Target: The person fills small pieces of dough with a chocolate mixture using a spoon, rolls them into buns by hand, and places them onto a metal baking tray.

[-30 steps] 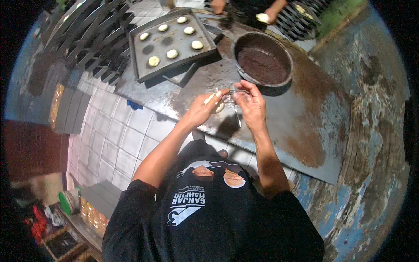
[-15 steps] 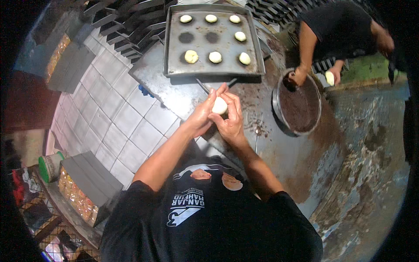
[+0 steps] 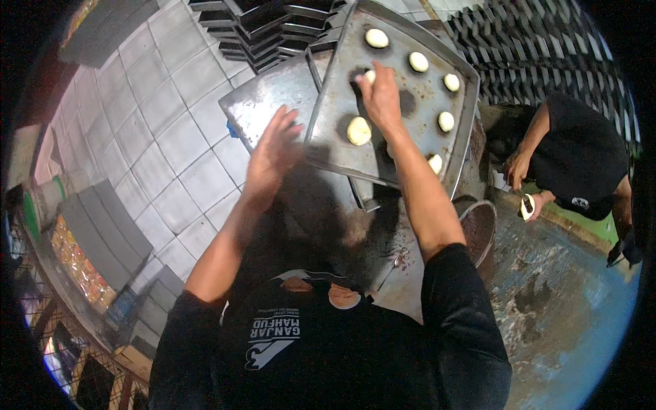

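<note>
My right hand [image 3: 383,99] reaches over the large square metal tray [image 3: 467,102], its fingertips closed round a pale dough ball [image 3: 370,76] at a dark round spot on the tray. Several other dough balls [image 3: 418,61] lie spread on the same tray. My left hand [image 3: 272,147], smeared by motion, is open and empty over the bare left part of the metal table [image 3: 263,96], beside the tray's left edge.
A round pan [image 3: 480,229] sits at right, partly behind my arm, near a spoon [image 3: 389,273]. A co-worker [image 3: 581,150] at right holds dough with dark filling [image 3: 526,206]. Stacked metal pieces [image 3: 266,27] stand behind; wrapped goods [image 3: 85,263] are at lower left.
My hands, earlier together round a dough ball, have separated; the right has carried a ball up onto the tray, the left is emptied. The view has shifted, and the co-worker's hand has left the pan.
</note>
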`<action>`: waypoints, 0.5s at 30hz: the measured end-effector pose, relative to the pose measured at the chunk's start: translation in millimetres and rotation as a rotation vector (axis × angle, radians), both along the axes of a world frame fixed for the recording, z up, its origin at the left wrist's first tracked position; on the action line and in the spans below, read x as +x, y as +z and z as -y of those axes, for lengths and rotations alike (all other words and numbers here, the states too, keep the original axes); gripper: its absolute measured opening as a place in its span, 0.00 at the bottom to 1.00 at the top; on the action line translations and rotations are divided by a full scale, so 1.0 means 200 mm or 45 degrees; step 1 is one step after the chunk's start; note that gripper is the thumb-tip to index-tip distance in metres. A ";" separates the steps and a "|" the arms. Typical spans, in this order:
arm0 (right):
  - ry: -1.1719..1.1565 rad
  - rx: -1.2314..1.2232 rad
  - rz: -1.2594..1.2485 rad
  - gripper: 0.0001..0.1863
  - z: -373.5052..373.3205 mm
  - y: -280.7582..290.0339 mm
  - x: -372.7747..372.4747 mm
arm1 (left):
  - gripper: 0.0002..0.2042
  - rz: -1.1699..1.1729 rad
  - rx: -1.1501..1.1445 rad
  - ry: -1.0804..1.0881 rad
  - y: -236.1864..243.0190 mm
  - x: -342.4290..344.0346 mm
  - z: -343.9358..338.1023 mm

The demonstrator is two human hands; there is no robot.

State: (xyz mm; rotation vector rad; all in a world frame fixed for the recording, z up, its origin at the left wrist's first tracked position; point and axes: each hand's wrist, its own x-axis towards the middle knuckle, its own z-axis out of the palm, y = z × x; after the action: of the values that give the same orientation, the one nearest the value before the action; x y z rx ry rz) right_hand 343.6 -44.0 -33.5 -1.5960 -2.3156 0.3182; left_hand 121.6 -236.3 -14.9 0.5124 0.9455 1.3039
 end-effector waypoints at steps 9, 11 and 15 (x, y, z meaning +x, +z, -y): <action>0.273 0.145 0.065 0.30 -0.18 -0.26 -0.07 | 0.32 -0.061 -0.228 0.104 -0.04 -0.39 0.24; 0.422 -0.021 0.348 0.33 -0.26 -0.21 -0.02 | 0.30 -0.171 -0.153 0.074 -0.06 -0.33 0.20; -0.032 -0.935 -0.804 0.27 -0.25 0.10 0.08 | 0.25 -0.621 -0.277 -0.233 0.05 -0.27 0.15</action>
State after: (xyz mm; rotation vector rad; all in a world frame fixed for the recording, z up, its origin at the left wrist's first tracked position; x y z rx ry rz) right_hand 359.1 5.1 -13.4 -1.4744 -1.7517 1.5501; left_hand 68.4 -266.3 -4.5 0.7455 1.3904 0.9102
